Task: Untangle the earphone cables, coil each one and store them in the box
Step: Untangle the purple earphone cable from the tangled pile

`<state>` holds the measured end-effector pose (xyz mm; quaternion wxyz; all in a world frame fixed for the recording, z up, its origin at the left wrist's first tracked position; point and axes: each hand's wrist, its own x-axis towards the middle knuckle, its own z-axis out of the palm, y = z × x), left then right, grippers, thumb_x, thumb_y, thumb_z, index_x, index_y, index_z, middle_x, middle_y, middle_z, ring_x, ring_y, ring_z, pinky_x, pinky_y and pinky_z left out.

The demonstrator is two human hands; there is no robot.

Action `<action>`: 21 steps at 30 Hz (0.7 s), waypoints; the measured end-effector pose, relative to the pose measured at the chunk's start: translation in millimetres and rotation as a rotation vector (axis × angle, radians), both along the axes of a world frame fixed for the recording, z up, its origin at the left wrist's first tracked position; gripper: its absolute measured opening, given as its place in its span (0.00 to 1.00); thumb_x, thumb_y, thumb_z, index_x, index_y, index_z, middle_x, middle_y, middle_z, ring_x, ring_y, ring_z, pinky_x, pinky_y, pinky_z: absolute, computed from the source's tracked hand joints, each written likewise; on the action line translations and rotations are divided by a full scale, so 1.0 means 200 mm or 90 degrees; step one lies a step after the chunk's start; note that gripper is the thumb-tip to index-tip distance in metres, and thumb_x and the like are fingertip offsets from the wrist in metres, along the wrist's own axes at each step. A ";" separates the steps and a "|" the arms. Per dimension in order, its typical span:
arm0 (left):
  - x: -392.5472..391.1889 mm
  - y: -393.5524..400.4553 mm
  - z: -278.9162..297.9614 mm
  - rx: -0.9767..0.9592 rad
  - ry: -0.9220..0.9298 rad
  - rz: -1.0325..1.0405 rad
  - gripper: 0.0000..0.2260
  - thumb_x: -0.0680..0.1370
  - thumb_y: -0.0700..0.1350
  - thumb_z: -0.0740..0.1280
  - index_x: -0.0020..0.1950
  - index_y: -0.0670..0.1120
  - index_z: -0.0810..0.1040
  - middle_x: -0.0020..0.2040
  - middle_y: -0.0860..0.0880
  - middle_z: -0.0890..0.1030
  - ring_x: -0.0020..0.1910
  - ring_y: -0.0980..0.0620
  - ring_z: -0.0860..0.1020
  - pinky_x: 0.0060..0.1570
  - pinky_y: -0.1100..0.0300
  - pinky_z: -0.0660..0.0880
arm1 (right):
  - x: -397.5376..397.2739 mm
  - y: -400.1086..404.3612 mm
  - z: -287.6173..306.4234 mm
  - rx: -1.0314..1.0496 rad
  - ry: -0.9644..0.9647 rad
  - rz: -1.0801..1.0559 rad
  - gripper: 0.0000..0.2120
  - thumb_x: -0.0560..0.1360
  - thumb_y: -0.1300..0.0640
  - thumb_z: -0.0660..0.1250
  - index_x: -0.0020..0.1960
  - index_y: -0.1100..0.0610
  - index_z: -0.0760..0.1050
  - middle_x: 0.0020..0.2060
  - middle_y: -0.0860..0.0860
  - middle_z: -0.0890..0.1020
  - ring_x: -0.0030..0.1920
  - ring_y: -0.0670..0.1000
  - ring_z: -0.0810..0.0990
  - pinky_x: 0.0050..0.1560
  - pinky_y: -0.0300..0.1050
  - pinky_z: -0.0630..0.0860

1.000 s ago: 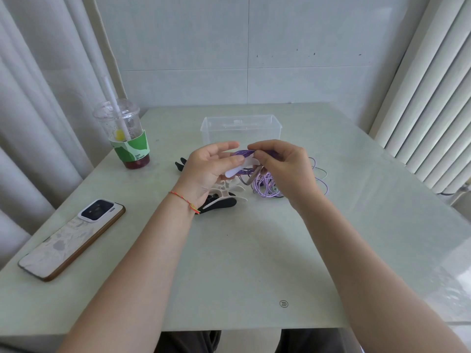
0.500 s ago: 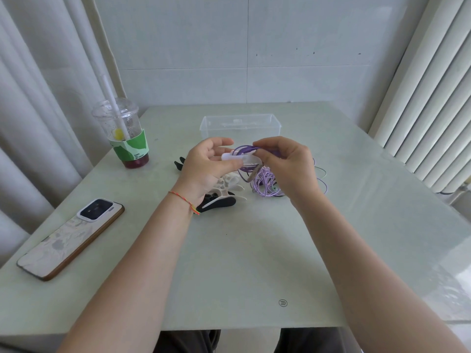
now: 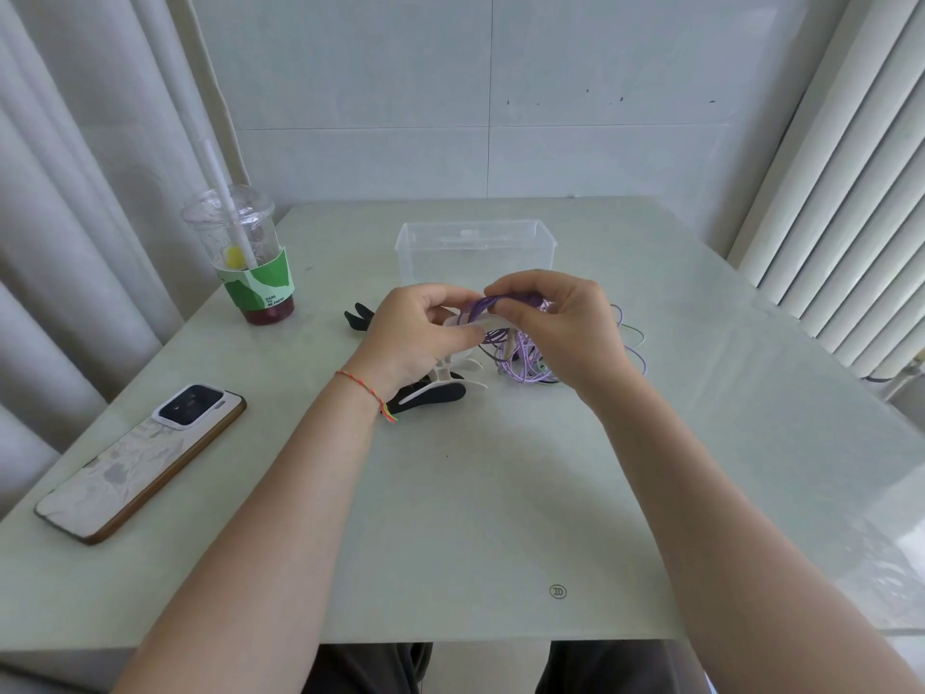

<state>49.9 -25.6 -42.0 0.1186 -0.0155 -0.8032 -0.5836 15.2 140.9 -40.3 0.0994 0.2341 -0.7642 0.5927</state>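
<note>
Your left hand (image 3: 418, 329) has curled shut since a moment ago; both hands now pinch one dark purple coil (image 3: 493, 304) mid-frame, your right hand (image 3: 560, 329) alongside. One lilac tangle (image 3: 525, 360) lies beneath; one clear box (image 3: 475, 250) sits behind on the desk (image 3: 500, 493).

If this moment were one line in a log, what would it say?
stage: coiling | left hand: holds white winder | right hand: pinches purple cable | box: nothing visible inside
</note>
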 end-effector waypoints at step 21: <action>-0.01 0.00 0.00 0.011 0.000 0.029 0.15 0.67 0.36 0.78 0.47 0.49 0.78 0.45 0.47 0.83 0.40 0.54 0.81 0.48 0.55 0.78 | 0.00 0.00 0.00 0.010 -0.012 -0.001 0.07 0.73 0.64 0.70 0.46 0.54 0.84 0.39 0.43 0.84 0.36 0.39 0.77 0.43 0.32 0.72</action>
